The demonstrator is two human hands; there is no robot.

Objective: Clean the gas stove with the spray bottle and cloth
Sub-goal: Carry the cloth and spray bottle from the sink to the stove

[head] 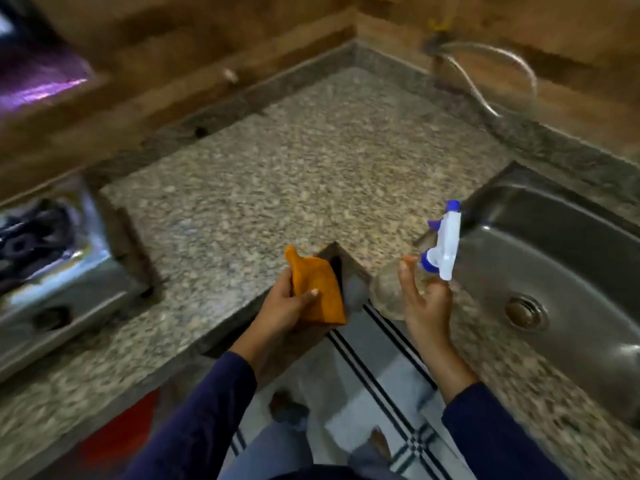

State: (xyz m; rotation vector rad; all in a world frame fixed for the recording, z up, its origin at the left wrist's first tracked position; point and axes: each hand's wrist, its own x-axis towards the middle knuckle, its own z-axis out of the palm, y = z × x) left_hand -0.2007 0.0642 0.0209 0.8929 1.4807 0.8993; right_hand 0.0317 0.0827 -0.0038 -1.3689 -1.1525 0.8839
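Facing a granite counter point(311, 150), stove point(52, 258) left, sink point(561, 244) right.
A cloth point(318, 285) is gripped by the left hand point(287, 303); a spray bottle point(388, 289) is pinched by the right hand point(427, 306).

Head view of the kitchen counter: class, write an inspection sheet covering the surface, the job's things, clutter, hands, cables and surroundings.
Surface: speckled granite countertop, meeting in a corner; the frame is blurred.
Job's things: gas stove at the far left, not being touched; orange cloth and spray bottle both held up near the counter's inner corner.
Clutter: nothing seen.
Hands: left hand grips the orange cloth; right hand holds the spray bottle near its neck.
Cables: a grey hose loops along the wall at the back right.
Surroundings: steel sink at the right; striped floor tiles below.
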